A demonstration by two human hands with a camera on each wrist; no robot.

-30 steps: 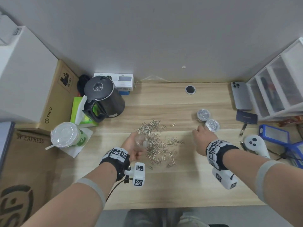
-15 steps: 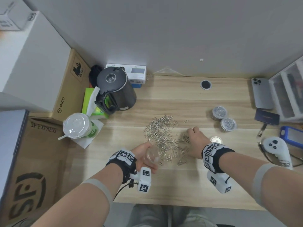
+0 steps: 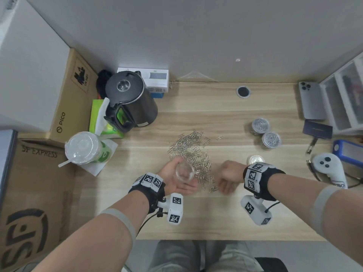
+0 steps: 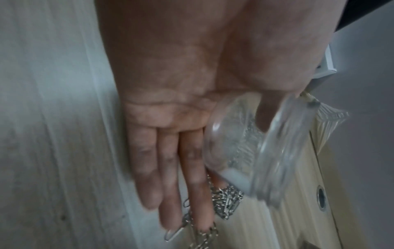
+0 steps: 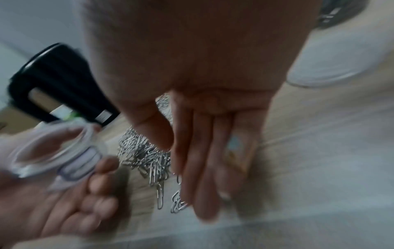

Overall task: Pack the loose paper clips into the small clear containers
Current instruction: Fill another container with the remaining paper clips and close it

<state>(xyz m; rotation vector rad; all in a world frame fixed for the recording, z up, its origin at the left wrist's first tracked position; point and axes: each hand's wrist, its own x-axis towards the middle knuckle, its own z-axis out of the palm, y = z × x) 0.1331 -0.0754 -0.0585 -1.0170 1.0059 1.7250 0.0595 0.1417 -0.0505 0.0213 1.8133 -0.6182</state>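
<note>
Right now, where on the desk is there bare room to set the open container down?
Free: the near strip of desk between the wrists, and the band behind the paper clips, kettle to grommet. Crowded: right edge past the filled containers.

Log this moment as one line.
left hand: holds empty clear container | right hand: open, fingers at paper clips | filled containers: two

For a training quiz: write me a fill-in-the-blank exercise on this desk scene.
1. The open clear container is held by the ____ hand.
2. The loose paper clips lie on the wooden ____.
3. Behind the right hand, ____ filled containers stand side by side.
4. The black kettle stands at the pile's ____ side.

Missing: left; desk; two; left
</note>
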